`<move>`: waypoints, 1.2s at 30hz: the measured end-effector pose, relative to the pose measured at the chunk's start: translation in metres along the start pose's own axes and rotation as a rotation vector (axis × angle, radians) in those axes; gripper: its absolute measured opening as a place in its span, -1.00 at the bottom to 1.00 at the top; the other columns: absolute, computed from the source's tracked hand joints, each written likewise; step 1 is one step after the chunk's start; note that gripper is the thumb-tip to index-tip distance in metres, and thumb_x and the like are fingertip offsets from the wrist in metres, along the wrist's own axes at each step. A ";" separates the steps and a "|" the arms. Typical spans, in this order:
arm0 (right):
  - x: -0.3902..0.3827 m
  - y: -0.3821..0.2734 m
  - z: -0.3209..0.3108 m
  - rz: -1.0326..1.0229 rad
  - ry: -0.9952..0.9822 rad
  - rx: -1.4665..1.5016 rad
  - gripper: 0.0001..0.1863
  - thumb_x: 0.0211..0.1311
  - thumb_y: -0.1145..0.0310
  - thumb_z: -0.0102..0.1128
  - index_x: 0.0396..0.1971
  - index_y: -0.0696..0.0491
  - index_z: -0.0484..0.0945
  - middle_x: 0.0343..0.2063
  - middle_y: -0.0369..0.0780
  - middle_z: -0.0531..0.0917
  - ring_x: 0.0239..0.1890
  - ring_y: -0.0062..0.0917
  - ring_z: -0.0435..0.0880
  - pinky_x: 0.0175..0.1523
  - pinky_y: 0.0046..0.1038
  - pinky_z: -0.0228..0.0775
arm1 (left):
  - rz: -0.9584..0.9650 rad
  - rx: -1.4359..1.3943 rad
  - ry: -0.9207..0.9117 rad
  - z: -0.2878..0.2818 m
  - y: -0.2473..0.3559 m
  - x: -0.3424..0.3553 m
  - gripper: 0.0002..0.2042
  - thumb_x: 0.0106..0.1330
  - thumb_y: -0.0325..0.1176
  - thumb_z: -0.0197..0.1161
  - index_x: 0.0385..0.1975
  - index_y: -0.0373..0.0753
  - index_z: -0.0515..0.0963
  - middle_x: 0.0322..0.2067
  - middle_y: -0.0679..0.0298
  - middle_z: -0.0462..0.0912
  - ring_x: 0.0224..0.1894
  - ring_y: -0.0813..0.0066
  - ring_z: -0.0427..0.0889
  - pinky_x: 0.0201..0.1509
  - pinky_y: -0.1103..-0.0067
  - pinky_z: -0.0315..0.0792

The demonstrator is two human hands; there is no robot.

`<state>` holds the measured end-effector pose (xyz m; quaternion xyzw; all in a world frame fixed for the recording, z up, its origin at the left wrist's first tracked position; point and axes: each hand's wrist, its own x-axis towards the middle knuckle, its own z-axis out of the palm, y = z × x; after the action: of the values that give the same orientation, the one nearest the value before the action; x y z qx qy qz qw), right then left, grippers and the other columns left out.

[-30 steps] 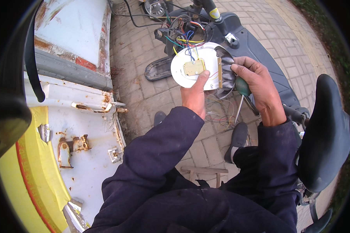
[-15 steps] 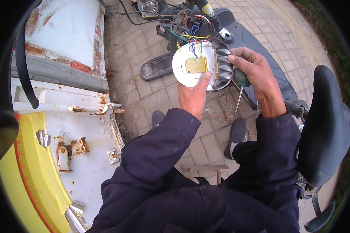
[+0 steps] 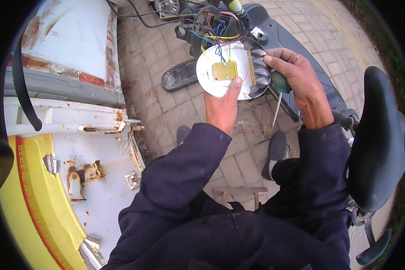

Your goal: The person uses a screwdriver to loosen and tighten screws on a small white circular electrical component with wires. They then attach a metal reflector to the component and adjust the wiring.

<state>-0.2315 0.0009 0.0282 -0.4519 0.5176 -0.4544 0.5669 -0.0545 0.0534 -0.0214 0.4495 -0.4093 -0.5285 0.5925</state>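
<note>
A round white housing [image 3: 206,80] with a dark ribbed part [image 3: 259,67] along its right side is held up between my hands. Two screws show on a gold-coloured metal plate [image 3: 219,72] at its middle, where blue and yellow wires run in. My left hand [image 3: 222,105] is closed on the housing's lower edge, thumb in front beside the plate; its other fingers are hidden behind. Thumb and fingers of my right hand [image 3: 297,74] pinch the ribbed part's outer edge. In that same hand a screwdriver with a dark green handle [image 3: 281,83] hangs, its shaft pointing down.
Tangled wires [image 3: 220,27] join the housing to a dark vehicle body [image 3: 292,49] beyond it. A white, rusty metal panel [image 3: 90,153] with yellow sheeting stands at left. A black seat [image 3: 375,144] is close at right. Loose thin wires lie on the paving near my shoe [image 3: 276,150].
The housing and both hands sit slightly higher in view, with the housing shifted a little left. Both holds look the same, and the screwdriver is still in my right hand.
</note>
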 end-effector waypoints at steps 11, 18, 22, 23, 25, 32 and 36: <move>-0.003 0.001 0.003 -0.005 0.006 -0.041 -0.75 0.20 0.37 0.37 -0.18 0.18 0.66 -0.44 -0.35 0.64 -0.51 -0.76 0.50 -0.43 -0.66 0.34 | 0.040 0.022 0.044 0.006 0.001 -0.001 -0.62 0.39 -0.42 0.24 0.16 -0.40 0.45 0.05 0.16 0.59 0.06 0.47 0.56 0.15 0.53 0.43; -0.002 0.003 0.001 -0.004 -0.016 -0.039 -0.73 0.20 0.35 0.39 -0.16 0.19 0.66 -0.42 -0.33 0.64 -0.50 -0.75 0.52 -0.43 -0.67 0.35 | -0.026 -0.034 0.034 0.003 -0.001 0.001 -0.64 0.38 -0.42 0.25 0.14 -0.37 0.47 0.00 0.20 0.61 -0.03 0.51 0.58 0.02 0.56 0.49; -0.004 0.003 0.003 0.001 -0.006 -0.058 -0.72 0.20 0.36 0.39 -0.16 0.19 0.66 -0.41 -0.31 0.66 -0.49 -0.74 0.54 -0.40 -0.67 0.39 | -0.015 -0.027 0.041 0.003 -0.001 0.002 -0.64 0.38 -0.41 0.26 0.13 -0.37 0.47 -0.05 0.21 0.62 -0.15 0.56 0.61 -0.21 0.63 0.54; -0.004 0.003 0.004 -0.005 -0.013 -0.065 -0.73 0.20 0.36 0.38 -0.16 0.19 0.66 -0.41 -0.31 0.66 -0.49 -0.74 0.54 -0.40 -0.67 0.39 | -0.012 -0.025 0.042 0.004 -0.001 0.002 -0.64 0.38 -0.41 0.25 0.13 -0.37 0.47 -0.05 0.20 0.63 -0.18 0.57 0.62 -0.27 0.64 0.55; -0.006 0.003 0.005 -0.007 -0.011 -0.094 -0.73 0.21 0.37 0.38 -0.16 0.19 0.66 -0.41 -0.31 0.67 -0.49 -0.73 0.54 -0.38 -0.66 0.40 | -0.032 -0.039 0.049 0.004 0.001 0.001 -0.64 0.38 -0.41 0.25 0.13 -0.36 0.46 -0.07 0.20 0.63 -0.22 0.57 0.63 -0.37 0.66 0.56; -0.004 0.004 0.004 -0.005 -0.057 -0.087 -0.75 0.21 0.39 0.35 -0.17 0.21 0.66 -0.40 -0.29 0.68 -0.47 -0.71 0.56 -0.36 -0.64 0.42 | -0.097 -0.030 0.028 0.003 0.005 0.000 -0.56 0.35 -0.33 0.31 0.18 -0.27 0.41 -0.03 0.20 0.63 -0.18 0.48 0.68 -0.44 0.56 0.60; -0.004 0.004 0.003 -0.041 -0.058 -0.084 -0.74 0.20 0.40 0.36 -0.17 0.21 0.66 -0.39 -0.29 0.68 -0.48 -0.71 0.56 -0.36 -0.64 0.43 | -0.131 -0.074 -0.007 0.001 0.006 0.002 -0.57 0.37 -0.31 0.29 0.18 -0.29 0.40 -0.03 0.18 0.62 -0.19 0.45 0.69 -0.44 0.55 0.61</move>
<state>-0.2290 0.0054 0.0247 -0.4987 0.5103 -0.4305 0.5527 -0.0541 0.0514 -0.0149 0.4514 -0.3612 -0.5824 0.5715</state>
